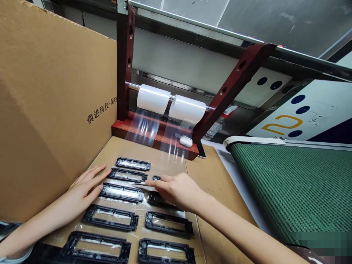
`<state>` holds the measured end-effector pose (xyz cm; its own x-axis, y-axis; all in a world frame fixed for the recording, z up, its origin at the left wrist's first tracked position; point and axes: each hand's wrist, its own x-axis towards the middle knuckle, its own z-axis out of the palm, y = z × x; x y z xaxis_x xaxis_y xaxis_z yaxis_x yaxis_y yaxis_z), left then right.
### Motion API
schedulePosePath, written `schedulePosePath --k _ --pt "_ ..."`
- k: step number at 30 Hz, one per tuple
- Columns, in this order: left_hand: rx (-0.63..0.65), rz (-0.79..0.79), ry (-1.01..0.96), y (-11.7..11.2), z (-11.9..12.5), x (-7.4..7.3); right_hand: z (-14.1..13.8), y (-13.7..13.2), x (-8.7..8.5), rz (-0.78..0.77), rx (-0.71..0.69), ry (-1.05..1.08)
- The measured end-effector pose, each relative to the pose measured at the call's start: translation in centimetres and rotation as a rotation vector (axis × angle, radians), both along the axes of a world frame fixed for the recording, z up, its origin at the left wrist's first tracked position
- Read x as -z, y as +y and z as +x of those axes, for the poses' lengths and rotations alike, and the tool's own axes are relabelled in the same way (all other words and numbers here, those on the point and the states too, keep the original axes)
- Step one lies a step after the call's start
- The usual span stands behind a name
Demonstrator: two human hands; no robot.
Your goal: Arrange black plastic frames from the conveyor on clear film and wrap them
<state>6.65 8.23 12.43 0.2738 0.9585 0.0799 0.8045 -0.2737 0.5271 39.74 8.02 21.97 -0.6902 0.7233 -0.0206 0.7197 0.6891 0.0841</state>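
Observation:
Black plastic frames with rectangular windows lie in two columns on clear film over the cardboard surface. My left hand (85, 185) is open, its fingers spread, with fingertips at the left ends of an upper frame (128, 175) and the frame below it (122, 192). My right hand (176, 187) is closed in a pinch on a thin blade (139, 183), which points left into the gap between these two frames. Much of the blade is hidden by the fingers. Under my right wrist, another black frame (158, 198) is partly covered.
Two rolls of clear film (154, 99) hang on a rod in a dark red stand (154, 135), their strips running down to the cardboard. A white earbud case (186, 141) sits on its base. A tall cardboard box (55, 91) stands left; a green conveyor belt (297, 183) runs right.

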Motion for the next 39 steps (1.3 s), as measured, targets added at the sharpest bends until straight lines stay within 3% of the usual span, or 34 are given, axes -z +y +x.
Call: schedulePosePath --k 8,14,19,24,30,39 --pt "-0.008 0.046 -0.026 0.0 -0.1 0.4 2.2 -0.9 -2.1 -0.022 0.037 -0.094" --pt "-0.042 0.111 -0.039 -1.4 2.2 -1.2 1.4 0.0 -3.6 -0.034 0.051 0.011" --pt "-0.073 0.169 0.018 1.6 3.8 -2.1 -2.5 2.6 -2.2 -0.029 0.099 0.069" --pt "-0.067 0.124 0.088 4.5 2.8 -1.0 -5.6 4.3 -0.8 -0.087 0.061 0.055" --pt "-0.033 0.094 0.098 4.4 2.1 -0.2 -6.7 4.9 -0.2 -0.104 0.048 0.045" --pt "-0.038 0.052 0.122 4.8 2.1 -0.7 -7.1 5.2 -0.1 -0.116 0.046 0.023"
